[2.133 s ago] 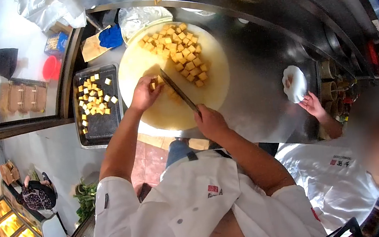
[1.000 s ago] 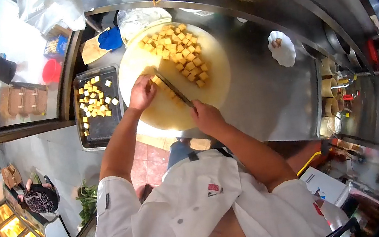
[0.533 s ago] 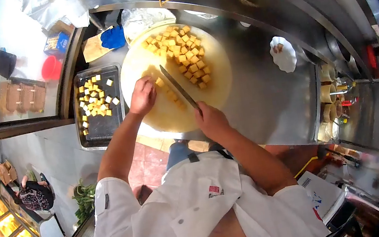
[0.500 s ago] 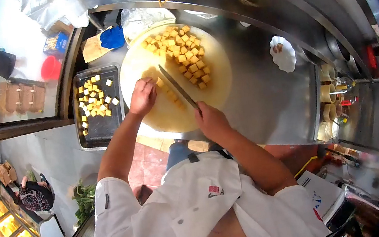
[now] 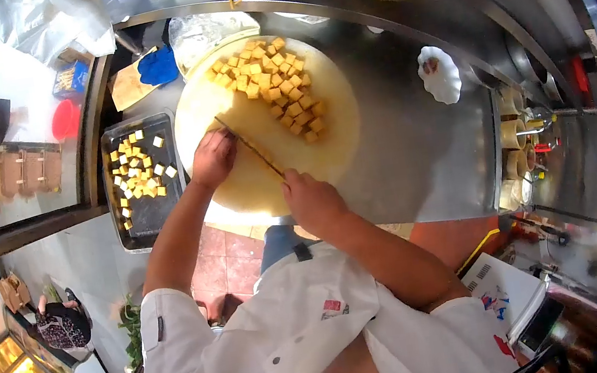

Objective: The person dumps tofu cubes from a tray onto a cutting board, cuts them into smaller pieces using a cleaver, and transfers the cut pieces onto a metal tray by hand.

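A long dark knife [image 5: 250, 147] is gripped at its handle by my right hand [image 5: 314, 201], its blade slanting up and left over the round board [image 5: 337, 166]. My left hand [image 5: 214, 155] has its fingers curled together at the board's left side, close to the blade tip; what they hold, if anything, is hidden. Yellow cubes [image 5: 264, 80] are heaped on the upper part of the board. More cubes [image 5: 135, 171] lie in the black tray [image 5: 158, 221] to the left of the board.
A white scalloped dish [image 5: 440, 75] with small brown pieces stands on the steel counter [image 5: 417, 162] to the right. A blue cloth [image 5: 158, 66] and a clear plastic bag [image 5: 204, 33] lie behind the board. A person [image 5: 62, 325] is at the far lower left.
The knife has swung left, towards my left hand, and the strip of yellow pieces beside it no longer shows. My right hand has moved left and slightly down. The whole view has shifted a little.
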Demonstrator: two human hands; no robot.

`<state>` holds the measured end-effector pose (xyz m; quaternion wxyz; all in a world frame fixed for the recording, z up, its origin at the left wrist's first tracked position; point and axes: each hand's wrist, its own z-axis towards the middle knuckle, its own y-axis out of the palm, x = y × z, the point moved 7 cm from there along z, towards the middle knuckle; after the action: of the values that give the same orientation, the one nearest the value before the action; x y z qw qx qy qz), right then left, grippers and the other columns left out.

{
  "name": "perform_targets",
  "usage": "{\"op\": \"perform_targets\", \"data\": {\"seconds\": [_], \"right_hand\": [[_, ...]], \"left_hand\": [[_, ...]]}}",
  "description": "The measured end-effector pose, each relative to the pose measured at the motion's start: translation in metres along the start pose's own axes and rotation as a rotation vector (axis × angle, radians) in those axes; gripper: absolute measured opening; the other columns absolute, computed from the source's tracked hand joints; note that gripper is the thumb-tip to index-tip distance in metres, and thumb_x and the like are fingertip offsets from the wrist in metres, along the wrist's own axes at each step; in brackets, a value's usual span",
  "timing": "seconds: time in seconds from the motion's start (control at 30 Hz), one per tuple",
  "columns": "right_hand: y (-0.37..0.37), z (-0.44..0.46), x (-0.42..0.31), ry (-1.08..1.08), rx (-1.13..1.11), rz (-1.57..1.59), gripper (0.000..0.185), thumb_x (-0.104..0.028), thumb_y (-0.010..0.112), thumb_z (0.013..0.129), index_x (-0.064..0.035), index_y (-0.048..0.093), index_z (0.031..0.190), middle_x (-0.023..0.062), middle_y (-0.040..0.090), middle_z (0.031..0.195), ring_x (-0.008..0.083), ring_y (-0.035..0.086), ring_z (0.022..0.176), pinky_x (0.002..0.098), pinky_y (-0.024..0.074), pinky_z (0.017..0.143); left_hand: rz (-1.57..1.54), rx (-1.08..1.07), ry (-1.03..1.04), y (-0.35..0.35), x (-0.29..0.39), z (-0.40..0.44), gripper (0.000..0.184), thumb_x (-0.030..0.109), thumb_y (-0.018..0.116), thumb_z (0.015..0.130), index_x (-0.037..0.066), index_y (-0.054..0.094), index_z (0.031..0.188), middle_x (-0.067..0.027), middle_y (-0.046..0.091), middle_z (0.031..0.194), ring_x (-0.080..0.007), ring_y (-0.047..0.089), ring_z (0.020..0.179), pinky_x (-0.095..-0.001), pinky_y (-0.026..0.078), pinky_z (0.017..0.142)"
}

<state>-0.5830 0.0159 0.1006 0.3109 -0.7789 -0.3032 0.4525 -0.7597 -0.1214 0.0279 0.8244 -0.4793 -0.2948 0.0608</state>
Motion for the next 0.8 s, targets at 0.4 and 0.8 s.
{"op": "perform_targets", "data": {"seconds": [0.4,0.8], "right_hand": [[0.008,0.011,0.003,0.026,-0.051,-0.049,0.024,-0.025,0.051,0.105,-0.0018,0.052,0.11,0.0236,0.069,0.09,0.0458,0.068,0.082,0.0538,0.0564,0.073],[0.017,0.015,0.008,0.115,-0.14,-0.049,0.024,-0.025,0.05,0.105,-0.0016,0.052,0.108,0.026,0.07,0.091,0.0464,0.068,0.083,0.0549,0.0551,0.074]], "left_hand": [[-0.05,0.016,0.022,0.001,-0.002,-0.002,0.021,0.007,0.07,0.083,0.004,0.071,0.104,-0.0109,0.067,0.108,-0.0334,0.063,0.1,-0.041,0.055,0.087],[-0.046,0.075,0.011,0.003,-0.006,-0.004,0.02,0.005,0.07,0.084,0.004,0.07,0.103,-0.0122,0.066,0.113,-0.0335,0.064,0.106,-0.0404,0.055,0.089]]}}
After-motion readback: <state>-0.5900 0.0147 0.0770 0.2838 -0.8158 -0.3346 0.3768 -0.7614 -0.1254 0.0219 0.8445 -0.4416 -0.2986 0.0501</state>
